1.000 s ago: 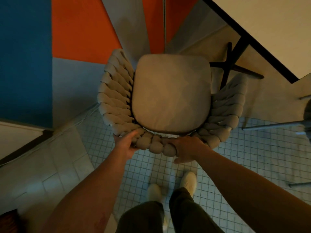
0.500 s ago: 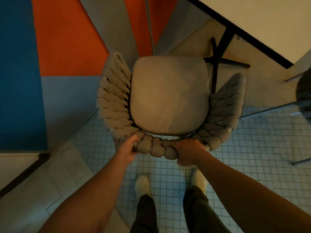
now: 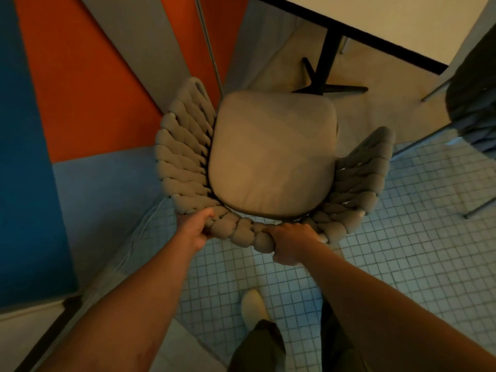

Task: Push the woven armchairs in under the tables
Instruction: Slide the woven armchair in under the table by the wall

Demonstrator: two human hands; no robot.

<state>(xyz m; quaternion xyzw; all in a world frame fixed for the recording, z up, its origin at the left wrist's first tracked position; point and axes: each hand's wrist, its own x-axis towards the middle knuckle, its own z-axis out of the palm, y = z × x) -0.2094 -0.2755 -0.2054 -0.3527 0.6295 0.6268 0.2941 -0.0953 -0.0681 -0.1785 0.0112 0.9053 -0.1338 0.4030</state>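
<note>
A beige woven armchair (image 3: 185, 162) with a flat seat cushion (image 3: 271, 154) stands right below me, seen from above. My left hand (image 3: 194, 230) grips the braided top of its backrest on the left. My right hand (image 3: 291, 244) grips the same rim a little to the right. The white table (image 3: 397, 25) with a black edge is at the upper right. Its black pedestal leg and cross foot (image 3: 326, 76) stand just beyond the front of the seat. The chair's front edge sits beside the table edge, not under it.
A wall with orange, blue and grey panels (image 3: 80, 89) runs close along the chair's left side. A second, darker chair (image 3: 472, 108) with thin metal legs stands at the right edge. The floor is small white tiles (image 3: 402, 237). My shoes and trousers (image 3: 255, 312) are below.
The chair has shifted forward and to the right, closer to the table's pedestal. Both hands have kept their grip on the backrest. I have stepped after it.
</note>
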